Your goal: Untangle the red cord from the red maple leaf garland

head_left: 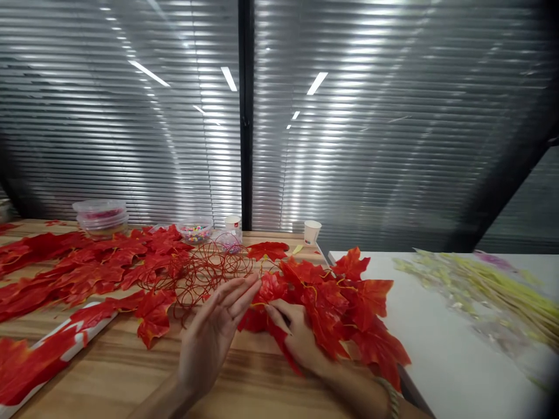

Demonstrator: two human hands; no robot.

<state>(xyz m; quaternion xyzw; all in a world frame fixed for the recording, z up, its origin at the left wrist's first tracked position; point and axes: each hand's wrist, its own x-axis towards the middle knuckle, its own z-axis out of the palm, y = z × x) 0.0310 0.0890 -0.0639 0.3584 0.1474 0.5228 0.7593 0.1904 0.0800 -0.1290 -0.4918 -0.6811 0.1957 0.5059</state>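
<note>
My left hand (213, 331) is raised over the table with its fingers stretched out and the palm turned to the right, holding nothing that I can see. Beside it, my right hand (297, 331) is closed with thumb and fingers around part of an artificial maple leaf garland (325, 299). Red-orange leaves spread behind and to the right of that hand, joined by thin yellowish stems. One red leaf hangs below the right fingers. A loose tangle of thin red cord (209, 267) lies just behind my left hand.
More red maple leaves (96, 265) cover the table's left side, some over a white roll (94, 317). Stacked plastic tubs (102, 218), a tub of colourful beads (195, 231) and paper cups (312, 231) stand at the back. Yellow stems (493, 285) lie on the white table.
</note>
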